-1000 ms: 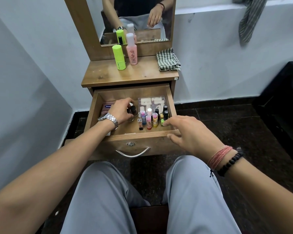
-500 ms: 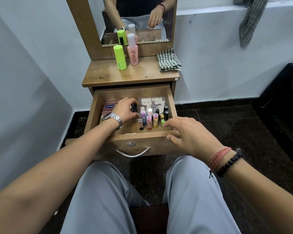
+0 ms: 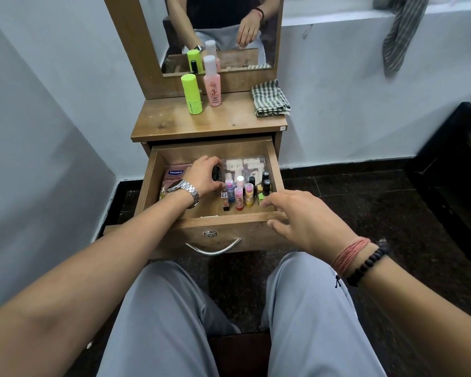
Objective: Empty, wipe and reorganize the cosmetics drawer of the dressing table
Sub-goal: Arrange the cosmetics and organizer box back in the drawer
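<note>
Drawer pulled out under tabletop, small bottles upright inside. Left hand inside drawer, fingers curled round dark bottles. Right hand relaxed, fingers straight, over front right rim. Checked cloth on tabletop.

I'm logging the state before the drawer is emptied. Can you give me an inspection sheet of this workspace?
Surface: wooden dressing table top carries a green bottle, a pink bottle and a folded checked cloth.
Job's things: drawer is open, with small upright bottles, a clear box and a Vaseline pack inside.
Clutter: striped cloth hangs on the ledge.
Grippers: left hand grips dark small bottles; right hand rests on the drawer front, fingers relaxed.
Cables: nothing seen.
Surroundings: mirror, white walls, dark floor.
</note>
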